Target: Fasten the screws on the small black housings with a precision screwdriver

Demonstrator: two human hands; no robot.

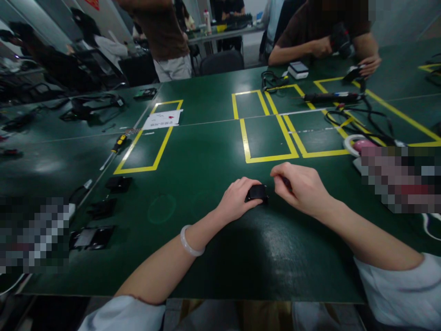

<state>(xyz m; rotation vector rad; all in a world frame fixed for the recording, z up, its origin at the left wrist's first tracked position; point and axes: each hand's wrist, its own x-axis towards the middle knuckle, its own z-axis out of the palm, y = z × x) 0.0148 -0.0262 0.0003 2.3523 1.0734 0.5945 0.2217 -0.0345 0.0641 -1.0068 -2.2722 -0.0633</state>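
No word, number or brand can be read for certain. The white sheet (163, 120) left of centre, in the upper half of the frame, bears a line of dark characters along its lower edge, too small and blurred to make out; above them are a few faint marks and a small red one. A red sign (93, 4), cut off by the top edge at the upper left, has lettering or a pattern that cannot be told. At the lower left, the pale label-like patch (85, 237) on a flat black item (103, 236) shows no legible print.
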